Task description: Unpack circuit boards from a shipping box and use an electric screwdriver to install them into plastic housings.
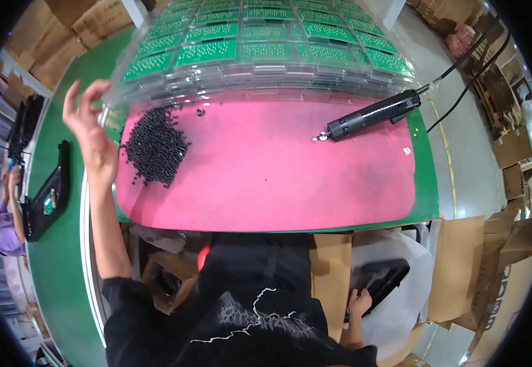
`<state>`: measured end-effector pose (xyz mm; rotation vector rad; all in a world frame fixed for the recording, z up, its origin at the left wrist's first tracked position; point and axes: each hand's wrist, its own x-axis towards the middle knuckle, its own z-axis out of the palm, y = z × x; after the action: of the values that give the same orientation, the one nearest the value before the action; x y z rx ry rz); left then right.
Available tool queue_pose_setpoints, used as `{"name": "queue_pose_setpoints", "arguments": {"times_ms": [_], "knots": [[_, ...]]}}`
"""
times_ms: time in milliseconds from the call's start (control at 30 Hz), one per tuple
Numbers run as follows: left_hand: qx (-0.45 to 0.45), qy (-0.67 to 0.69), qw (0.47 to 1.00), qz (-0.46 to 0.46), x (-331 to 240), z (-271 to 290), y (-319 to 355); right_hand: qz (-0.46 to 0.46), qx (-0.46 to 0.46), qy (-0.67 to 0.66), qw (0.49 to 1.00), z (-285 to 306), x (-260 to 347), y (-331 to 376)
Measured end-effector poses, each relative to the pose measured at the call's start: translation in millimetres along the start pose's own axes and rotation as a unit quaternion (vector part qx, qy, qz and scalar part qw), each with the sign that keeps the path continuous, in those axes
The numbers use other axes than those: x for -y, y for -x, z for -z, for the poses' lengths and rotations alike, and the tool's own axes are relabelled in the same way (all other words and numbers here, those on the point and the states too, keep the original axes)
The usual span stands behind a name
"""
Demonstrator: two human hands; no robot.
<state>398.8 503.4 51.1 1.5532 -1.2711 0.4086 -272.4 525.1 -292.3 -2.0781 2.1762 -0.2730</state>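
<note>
Left hand [88, 131]: fingers spread, released, touching the corner of the clear plastic tray stack of green circuit boards [266, 49] behind the pink rectangular mat [266, 177]. Right hand [359, 301]: below the mat, grasping a black plastic tray [383, 278].

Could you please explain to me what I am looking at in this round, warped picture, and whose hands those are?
It is one picture from a fisheye camera worn on a person's head, looking down, so straight edges bend. Both bare hands are that person's. The left hand is raised, fingers spread, at the corner of a stack of clear trays holding green circuit boards. The right hand reaches down beside the bench to a black part in a white bag. On the pink mat lie a pile of small black pieces and a black electric screwdriver.
</note>
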Motion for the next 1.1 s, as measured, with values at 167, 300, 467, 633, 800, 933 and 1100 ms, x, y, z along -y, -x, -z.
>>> {"name": "queue_pose_setpoints", "arguments": {"times_ms": [167,300,467,633,800,933,1100], "knots": [[0.066,0.167,0.971,-0.160,-38.2,-73.1,-19.2,-0.179,-0.231,-0.141,0.946,38.6,-39.3,48.3],[0.132,0.133,0.958,-0.217,-63.0,-99.7,-19.4,-0.102,-0.425,0.093,0.894,114.4,4.2,20.6],[0.262,0.213,0.935,-0.108,-69.1,-109.4,-14.0,0.028,-0.402,-0.034,0.915,233.5,75.4,-57.6],[0.339,0.203,0.916,-0.060,-57.1,-124.8,-5.0,0.418,-0.052,0.003,0.907,289.5,187.6,-109.0],[0.350,0.318,0.877,0.086,-39.5,-103.1,11.3,0.706,0.157,0.109,0.682,292.6,315.0,-127.2],[0.441,0.260,0.856,0.064,-49.9,-103.9,2.0,0.736,0.181,0.089,0.646,276.4,370.2,-145.7],[0.440,0.157,0.884,0.002,-40.0,-89.5,8.7,0.646,-0.034,-0.013,0.762,287.8,457.9,-231.8]]}}
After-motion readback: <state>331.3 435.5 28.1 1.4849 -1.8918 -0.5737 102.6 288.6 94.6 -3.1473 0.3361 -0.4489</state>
